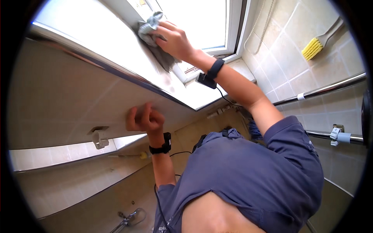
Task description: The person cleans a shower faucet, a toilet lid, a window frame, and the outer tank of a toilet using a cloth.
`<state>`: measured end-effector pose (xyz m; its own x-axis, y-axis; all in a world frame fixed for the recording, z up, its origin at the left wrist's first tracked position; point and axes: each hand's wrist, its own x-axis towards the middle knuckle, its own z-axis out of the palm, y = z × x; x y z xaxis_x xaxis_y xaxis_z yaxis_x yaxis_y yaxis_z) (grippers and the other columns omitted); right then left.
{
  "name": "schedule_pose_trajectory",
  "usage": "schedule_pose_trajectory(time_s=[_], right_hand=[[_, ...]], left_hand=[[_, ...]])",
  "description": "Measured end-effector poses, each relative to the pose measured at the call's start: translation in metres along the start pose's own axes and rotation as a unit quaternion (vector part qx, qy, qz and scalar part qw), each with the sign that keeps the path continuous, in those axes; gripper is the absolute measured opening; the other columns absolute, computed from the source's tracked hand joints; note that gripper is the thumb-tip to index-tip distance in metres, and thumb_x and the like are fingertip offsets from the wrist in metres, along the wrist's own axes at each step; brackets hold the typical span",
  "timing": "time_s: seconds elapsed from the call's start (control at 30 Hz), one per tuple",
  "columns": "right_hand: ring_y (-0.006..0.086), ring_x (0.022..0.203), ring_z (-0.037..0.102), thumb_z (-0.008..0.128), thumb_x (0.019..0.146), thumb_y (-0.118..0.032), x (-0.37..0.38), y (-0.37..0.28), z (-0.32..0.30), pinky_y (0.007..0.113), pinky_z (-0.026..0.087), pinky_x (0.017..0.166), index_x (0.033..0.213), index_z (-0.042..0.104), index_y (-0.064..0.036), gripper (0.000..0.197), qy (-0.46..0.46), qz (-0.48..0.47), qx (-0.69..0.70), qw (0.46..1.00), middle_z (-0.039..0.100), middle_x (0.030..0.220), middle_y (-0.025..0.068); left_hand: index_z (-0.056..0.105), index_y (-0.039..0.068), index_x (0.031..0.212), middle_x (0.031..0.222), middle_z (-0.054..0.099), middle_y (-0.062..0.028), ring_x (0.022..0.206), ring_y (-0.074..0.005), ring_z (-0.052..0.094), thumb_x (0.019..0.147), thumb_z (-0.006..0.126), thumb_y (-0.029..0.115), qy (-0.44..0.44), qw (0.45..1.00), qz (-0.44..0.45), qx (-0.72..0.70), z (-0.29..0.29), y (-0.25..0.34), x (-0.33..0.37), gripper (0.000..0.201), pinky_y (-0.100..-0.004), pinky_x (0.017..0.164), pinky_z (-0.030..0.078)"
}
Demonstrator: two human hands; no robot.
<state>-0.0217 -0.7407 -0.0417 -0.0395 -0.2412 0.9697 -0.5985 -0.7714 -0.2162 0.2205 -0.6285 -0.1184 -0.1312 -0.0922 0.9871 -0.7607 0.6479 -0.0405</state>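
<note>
The right hand (173,40) is clamped on a grey cloth (149,31), bunched just left of its fingers beside the window (198,19); the fingers hide part of it, and the dark folds below are hard to make out. Glare washes out the glass right of that hand. The left hand (145,118) is blurred, its fingers loosely curled and apart; I cannot tell whether they touch the wall (77,85). Lower left of it is a white hook (100,140); farther below, the picture's edge cuts off a tap (125,221). Well right of the right hand, above 2 rails (326,90), a yellow brush (312,49) has its handle cut off by the dark rim
</note>
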Motion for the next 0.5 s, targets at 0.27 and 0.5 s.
schedule_pose_trajectory(time_s=[0.27,0.5], right_hand=[[0.031,0.089,0.067,0.075,0.073,0.004,-0.034,-0.002,0.008,0.038,0.057,0.079,0.094,0.074,-0.0032,0.022,0.018,0.047,0.0,0.999,0.07,0.092,0.0111],[0.034,0.08,0.064,0.07,0.071,0.007,-0.072,-0.007,0.015,0.04,0.055,0.072,0.08,0.065,-0.0001,0.012,0.054,0.087,-0.012,0.995,0.067,0.084,0.0142]], left_hand=[[0.066,0.012,0.114,0.132,0.043,-0.0169,0.108,-0.0275,0.047,0.093,0.054,0.003,0.008,0.999,0.046,0.019,-0.002,-0.003,0.003,0.026,-0.0349,0.084,0.044],[0.066,0.016,0.113,0.132,0.044,-0.0147,0.113,-0.0286,0.045,0.09,0.055,0.004,0.019,0.999,0.028,0.018,0.004,-0.003,0.001,0.028,-0.0367,0.089,0.043]])
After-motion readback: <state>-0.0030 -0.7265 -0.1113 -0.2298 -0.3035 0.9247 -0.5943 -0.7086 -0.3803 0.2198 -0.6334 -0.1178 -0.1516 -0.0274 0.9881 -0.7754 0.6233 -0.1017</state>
